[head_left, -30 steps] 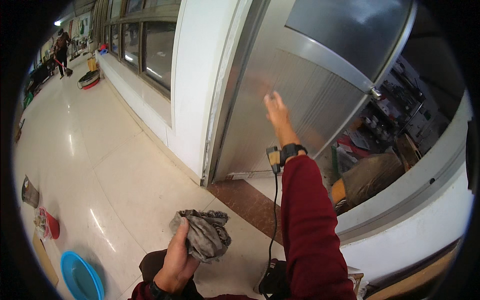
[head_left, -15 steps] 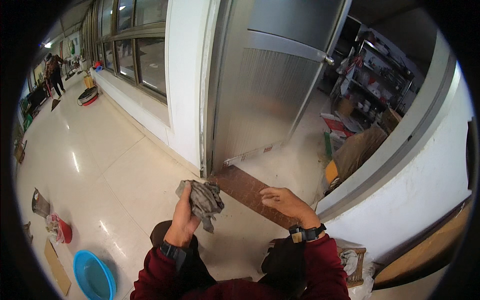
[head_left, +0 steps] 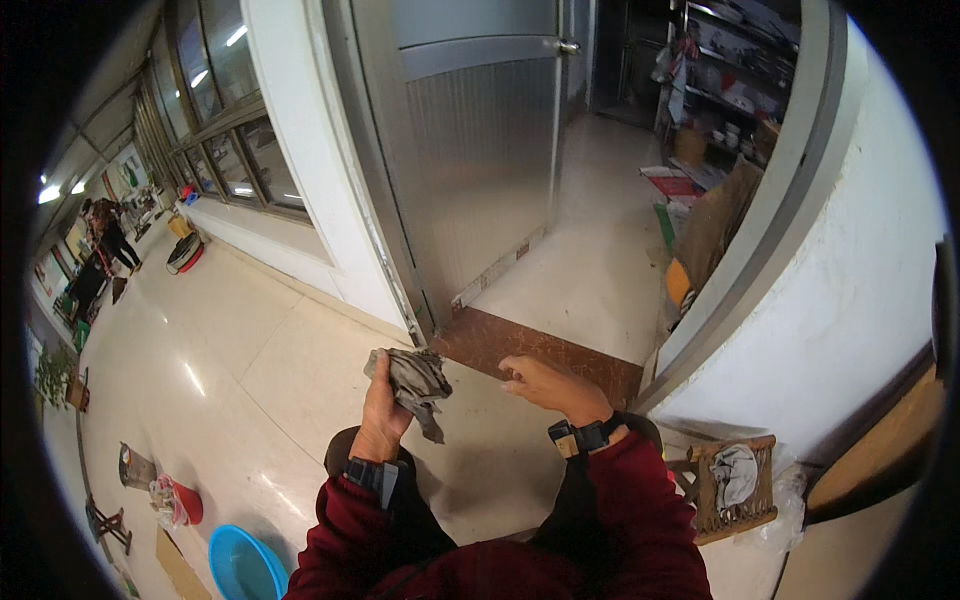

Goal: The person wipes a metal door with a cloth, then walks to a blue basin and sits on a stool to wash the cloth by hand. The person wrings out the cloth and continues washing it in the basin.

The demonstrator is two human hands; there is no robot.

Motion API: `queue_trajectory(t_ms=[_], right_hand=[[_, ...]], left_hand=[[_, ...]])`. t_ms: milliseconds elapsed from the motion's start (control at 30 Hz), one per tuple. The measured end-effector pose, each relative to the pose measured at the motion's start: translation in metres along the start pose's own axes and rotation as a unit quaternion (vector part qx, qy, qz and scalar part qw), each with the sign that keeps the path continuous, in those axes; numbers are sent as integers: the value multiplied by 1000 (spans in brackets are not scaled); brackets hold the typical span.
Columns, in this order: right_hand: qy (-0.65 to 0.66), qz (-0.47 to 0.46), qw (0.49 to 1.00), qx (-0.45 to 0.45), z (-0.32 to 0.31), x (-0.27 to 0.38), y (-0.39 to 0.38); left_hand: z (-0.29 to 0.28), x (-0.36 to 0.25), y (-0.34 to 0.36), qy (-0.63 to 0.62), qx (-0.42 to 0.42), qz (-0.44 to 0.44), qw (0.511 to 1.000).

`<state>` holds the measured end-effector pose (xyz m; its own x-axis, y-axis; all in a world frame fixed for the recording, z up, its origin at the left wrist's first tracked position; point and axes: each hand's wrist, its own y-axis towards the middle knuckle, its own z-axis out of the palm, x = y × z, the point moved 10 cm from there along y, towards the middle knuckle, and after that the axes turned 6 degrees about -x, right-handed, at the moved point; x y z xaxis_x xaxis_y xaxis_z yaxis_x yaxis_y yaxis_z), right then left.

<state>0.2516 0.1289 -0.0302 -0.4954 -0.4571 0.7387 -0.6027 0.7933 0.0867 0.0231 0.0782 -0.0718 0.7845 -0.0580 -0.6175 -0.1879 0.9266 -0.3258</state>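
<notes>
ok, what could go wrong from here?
1. The grey cloth is bunched in the left hand with an end hanging loose; it could slip or drag.
2. The blue basin stands on the floor to the left, so a sidestep might knock it.
3. The metal door stands open and unheld; it might swing.

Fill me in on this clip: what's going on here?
A person's left hand grips a crumpled grey cloth. The right hand seems to hold nothing, its fingers loosely bent in front of the brown doorsill. The door stands open, with crowded shelves in the room beyond. On the floor to the left are a blue basin and a red bucket. Another person stands far down the hall.
</notes>
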Motion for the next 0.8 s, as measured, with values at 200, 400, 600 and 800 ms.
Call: queue_trajectory(t_ms=[200, 400, 600, 800], right_hand=[[-47, 47, 996, 55, 12, -16, -7], [-29, 7, 1000, 0, 15, -9, -9], [-98, 28, 989, 109, 19, 14, -3], [-75, 6, 996, 55, 25, -2, 0]], left_hand=[[6, 10, 4, 14, 1, -5, 1000], [18, 18, 6, 23, 28, -11, 999], [18, 16, 4, 12, 0, -3, 1000], [18, 16, 2, 1, -24, 4, 1000]])
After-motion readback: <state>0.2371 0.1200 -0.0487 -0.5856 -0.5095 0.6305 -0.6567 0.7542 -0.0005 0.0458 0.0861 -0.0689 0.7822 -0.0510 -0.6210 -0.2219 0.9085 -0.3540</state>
